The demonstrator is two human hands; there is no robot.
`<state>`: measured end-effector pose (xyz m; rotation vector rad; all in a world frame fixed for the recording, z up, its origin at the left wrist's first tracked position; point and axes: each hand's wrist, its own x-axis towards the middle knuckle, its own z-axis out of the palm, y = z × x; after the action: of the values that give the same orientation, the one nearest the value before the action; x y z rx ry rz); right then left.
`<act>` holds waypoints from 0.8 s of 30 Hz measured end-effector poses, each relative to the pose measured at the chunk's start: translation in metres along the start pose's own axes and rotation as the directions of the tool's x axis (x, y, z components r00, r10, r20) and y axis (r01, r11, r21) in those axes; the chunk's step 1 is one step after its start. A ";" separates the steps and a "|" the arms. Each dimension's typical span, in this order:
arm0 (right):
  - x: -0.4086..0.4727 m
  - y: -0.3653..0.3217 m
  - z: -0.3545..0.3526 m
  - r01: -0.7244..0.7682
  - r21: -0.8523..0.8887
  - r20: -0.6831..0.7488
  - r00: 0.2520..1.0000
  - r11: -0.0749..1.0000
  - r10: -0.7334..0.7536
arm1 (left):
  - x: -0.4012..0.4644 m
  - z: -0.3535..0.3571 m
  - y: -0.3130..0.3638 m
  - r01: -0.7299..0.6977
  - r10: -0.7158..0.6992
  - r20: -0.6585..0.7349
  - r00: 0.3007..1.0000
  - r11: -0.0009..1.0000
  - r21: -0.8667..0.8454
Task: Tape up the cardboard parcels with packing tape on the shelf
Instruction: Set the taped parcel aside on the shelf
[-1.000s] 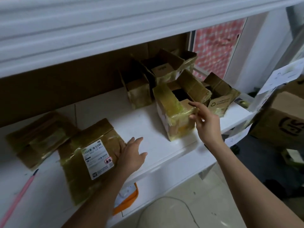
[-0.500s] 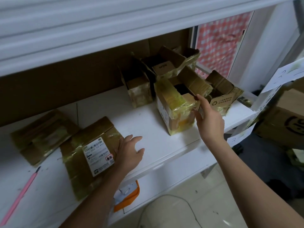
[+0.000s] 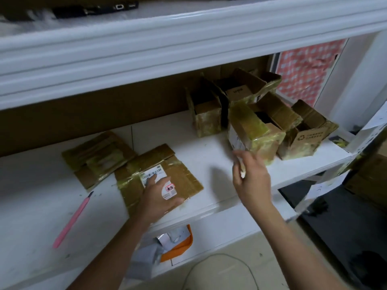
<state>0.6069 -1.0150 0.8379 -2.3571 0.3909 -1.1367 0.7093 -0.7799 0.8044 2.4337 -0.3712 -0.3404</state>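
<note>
A flat taped cardboard parcel [image 3: 180,168] with a white label lies on the white shelf [image 3: 209,147]. My left hand [image 3: 159,195] rests flat on its label, thumb along the near edge. A second flat taped parcel [image 3: 98,155] lies behind it to the left. At the right stands an open tape-wrapped box [image 3: 257,135] with its flaps up. My right hand [image 3: 251,176] hovers just in front of that box, blurred, fingers loosely bent, apart from the box and holding nothing I can see.
Three more open boxes [image 3: 207,120] [image 3: 247,91] [image 3: 307,135] crowd the shelf's back right. A pink utility knife [image 3: 71,220] lies near the front left. The upper shelf [image 3: 188,38] overhangs. An orange item [image 3: 180,245] sits below, and a large carton [image 3: 368,181] stands at the right.
My left hand slid from the shelf onto the labelled flat parcel. My right hand let go of the open box's flap and drew back toward me.
</note>
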 end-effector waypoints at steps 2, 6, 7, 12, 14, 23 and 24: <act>-0.016 -0.007 0.029 -0.083 0.023 0.355 0.932 0.996 0.069 | -0.005 -0.011 -0.017 0.023 -0.026 0.052 0.998 0.998 0.059; -0.039 -0.023 0.074 -0.088 0.016 0.640 0.766 0.996 0.057 | -0.021 -0.029 -0.041 -0.013 0.001 0.083 0.997 0.990 0.143; -0.039 -0.029 0.077 -0.156 0.036 0.649 0.755 0.987 0.096 | -0.025 -0.033 -0.045 -0.030 0.022 0.077 0.997 0.995 0.100; -0.029 -0.041 0.082 -0.510 0.206 0.634 0.719 0.835 0.283 | -0.039 -0.041 -0.057 -0.113 0.093 0.081 0.992 0.949 0.293; -0.025 -0.051 0.081 -0.572 0.345 0.603 0.743 0.744 0.291 | -0.044 -0.039 -0.058 -0.165 0.164 0.032 0.986 0.933 0.321; -0.019 -0.069 0.099 -0.605 0.433 0.528 0.771 0.668 0.356 | -0.074 -0.072 -0.035 -0.409 0.407 -0.420 0.811 0.908 0.092; -0.021 -0.075 0.103 -0.619 0.409 0.559 0.751 0.670 0.353 | -0.078 -0.079 -0.035 -0.401 0.378 -0.463 0.802 0.914 0.052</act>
<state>0.6785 -0.9117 0.8099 -1.7121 0.4233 -0.3506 0.6697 -0.6819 0.8540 2.2217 -0.6217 0.4088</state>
